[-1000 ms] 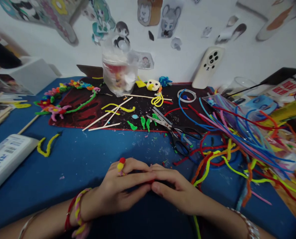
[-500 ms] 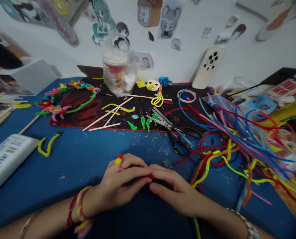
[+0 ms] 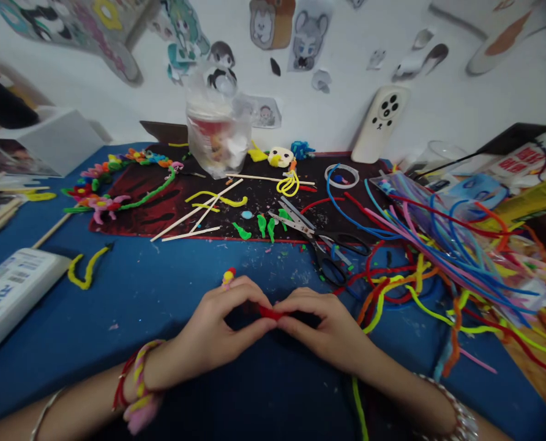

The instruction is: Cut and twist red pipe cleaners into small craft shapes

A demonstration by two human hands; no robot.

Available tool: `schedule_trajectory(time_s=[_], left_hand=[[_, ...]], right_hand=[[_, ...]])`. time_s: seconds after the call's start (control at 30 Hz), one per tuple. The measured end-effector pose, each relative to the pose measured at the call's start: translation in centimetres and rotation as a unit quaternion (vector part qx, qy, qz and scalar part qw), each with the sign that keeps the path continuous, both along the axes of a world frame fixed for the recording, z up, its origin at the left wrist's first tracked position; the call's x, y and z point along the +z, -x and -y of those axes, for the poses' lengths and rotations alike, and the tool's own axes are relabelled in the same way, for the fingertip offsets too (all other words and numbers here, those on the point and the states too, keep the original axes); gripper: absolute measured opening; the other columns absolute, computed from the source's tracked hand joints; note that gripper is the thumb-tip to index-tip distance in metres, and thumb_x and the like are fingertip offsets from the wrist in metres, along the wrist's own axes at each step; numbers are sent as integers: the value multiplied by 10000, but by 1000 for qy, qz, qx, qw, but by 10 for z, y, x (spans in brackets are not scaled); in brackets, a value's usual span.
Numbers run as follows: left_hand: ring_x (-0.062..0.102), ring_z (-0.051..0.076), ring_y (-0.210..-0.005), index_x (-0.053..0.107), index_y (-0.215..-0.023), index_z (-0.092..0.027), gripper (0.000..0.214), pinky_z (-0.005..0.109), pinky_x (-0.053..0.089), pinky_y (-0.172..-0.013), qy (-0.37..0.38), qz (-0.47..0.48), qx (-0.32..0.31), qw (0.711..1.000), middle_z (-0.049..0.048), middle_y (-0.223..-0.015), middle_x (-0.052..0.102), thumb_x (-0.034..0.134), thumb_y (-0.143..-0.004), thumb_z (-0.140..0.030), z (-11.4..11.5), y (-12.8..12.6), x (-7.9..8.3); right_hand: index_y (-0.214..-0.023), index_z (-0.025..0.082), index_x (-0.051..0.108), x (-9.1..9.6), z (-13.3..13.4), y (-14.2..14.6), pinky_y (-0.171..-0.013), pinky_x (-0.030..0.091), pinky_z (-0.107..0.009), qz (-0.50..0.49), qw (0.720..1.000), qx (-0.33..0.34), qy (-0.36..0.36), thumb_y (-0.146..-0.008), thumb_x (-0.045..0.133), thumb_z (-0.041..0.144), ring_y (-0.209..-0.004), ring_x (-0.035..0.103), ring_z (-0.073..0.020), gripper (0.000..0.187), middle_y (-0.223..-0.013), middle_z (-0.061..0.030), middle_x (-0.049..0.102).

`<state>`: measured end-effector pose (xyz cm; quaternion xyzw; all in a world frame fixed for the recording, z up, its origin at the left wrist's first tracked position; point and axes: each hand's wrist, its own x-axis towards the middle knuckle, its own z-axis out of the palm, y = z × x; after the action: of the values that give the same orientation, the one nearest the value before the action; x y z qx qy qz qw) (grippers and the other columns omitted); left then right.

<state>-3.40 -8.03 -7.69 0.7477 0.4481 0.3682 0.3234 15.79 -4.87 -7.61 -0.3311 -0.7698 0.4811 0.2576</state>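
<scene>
Pinched between the fingertips of both hands is a short piece of red pipe cleaner (image 3: 269, 313), partly hidden by the fingers. My left hand (image 3: 227, 318) grips it from the left, thumb below and forefinger above. A ring with a yellow and red top (image 3: 229, 275) sits on one of its fingers. From the right, my right hand (image 3: 321, 324) holds the piece the same way, its fingertips meeting the left ones. Beyond the hands lie black-handled scissors (image 3: 316, 239) with spread blades, and several small green twisted pieces (image 3: 262, 226) beside them.
Loose pipe cleaners (image 3: 420, 245) in many colours pile up at the right. A plastic-wrapped cup (image 3: 218, 135) and a phone (image 3: 381, 124) stand at the back. Wooden sticks (image 3: 199, 211) and a flower garland (image 3: 101, 196) lie on the dark mat; a white box (image 3: 16, 294) sits left.
My fingers have lifted and arched, showing more of the red piece between the fingertips. Both hands keep hold of it. The view has shifted slightly.
</scene>
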Motion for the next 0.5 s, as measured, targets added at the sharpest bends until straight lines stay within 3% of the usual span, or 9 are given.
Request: schedule_trajectory(time_s=[0.17,0.37,0.5], left_hand=[[550,115,-670,588,-741,-151,132,235,460,-630,110,28,8,993,11,-723,596,629,-756,-275,-3,1,4],[531,99,-642,620,-778,-139,151,219,449,-592,229,92,-42,968,15,-722,597,589,-783,-288,-6,3,4],[498,89,-606,608,-769,-129,185,210,423,-562,287,129,-59,947,5,-674,563,576,-790,-310,-7,4,3]], right_hand=[[-881,195,667,3,-3,-2,-735,458,-266,-5,1000,-8,-9,-786,611,210,-771,604,-141,111,-814,-29,683],[-829,182,644,5,-2,-2,-696,441,-256,3,1000,-4,-29,-812,589,238,-724,581,-133,80,-761,-26,661],[-825,162,596,9,0,-3,-667,407,-262,38,995,66,-70,-863,499,236,-705,534,-137,128,-737,-37,615]])
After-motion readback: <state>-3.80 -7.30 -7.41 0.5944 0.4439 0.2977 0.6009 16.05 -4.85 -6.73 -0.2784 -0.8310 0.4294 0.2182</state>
